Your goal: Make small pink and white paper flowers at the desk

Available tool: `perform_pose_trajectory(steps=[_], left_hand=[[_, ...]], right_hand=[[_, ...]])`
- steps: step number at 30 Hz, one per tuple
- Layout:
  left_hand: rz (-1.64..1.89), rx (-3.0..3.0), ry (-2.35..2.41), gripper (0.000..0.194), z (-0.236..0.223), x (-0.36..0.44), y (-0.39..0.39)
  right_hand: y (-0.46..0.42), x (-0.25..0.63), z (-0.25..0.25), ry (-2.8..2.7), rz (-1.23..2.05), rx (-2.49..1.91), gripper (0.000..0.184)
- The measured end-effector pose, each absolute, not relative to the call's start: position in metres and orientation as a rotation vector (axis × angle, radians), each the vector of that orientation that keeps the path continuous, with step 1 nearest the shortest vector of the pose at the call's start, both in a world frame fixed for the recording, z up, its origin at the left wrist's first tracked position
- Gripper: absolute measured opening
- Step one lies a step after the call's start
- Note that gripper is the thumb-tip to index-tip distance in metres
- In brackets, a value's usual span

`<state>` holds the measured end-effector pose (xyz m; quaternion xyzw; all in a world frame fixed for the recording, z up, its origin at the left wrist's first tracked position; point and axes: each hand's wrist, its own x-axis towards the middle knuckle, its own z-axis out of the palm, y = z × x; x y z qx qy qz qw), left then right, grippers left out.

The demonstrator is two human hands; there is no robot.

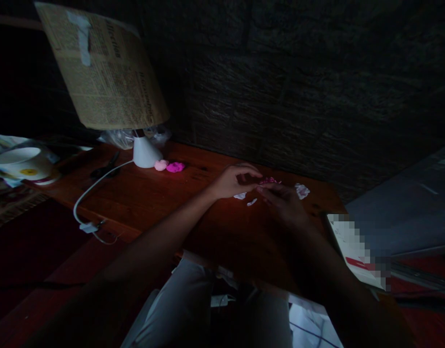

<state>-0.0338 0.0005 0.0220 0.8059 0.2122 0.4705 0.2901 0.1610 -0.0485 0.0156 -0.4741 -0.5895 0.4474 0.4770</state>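
The left hand (240, 181) and right hand (284, 202) met above the counter (222, 227), fingertips at a small pink piece (269, 181); I couldn't tell whether either grip was closed on it. White scraps (302, 191) lay nearby.

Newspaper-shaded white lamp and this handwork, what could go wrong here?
The lamp's white cord hangs over the brown wooden table's edge; an arm might snag it. Crumpled white scraps lie by the right hand and could scatter. In dim light, the small pink piece near its fingertips might drop unnoticed.
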Motion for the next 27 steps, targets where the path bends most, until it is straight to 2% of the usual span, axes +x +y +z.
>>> perform_pose_trajectory(steps=[10,27], left_hand=[[1.157,2.09,0.495,0.022,0.017,-0.027,-0.002],[1.333,2.096,0.681,0.022,0.008,-0.019,-0.007]], right_hand=[[-0.053,0.156,0.026,-1.309,1.111,-1.202,0.037],[-0.053,0.155,0.029,-0.983,1.405,-1.109,0.035]])
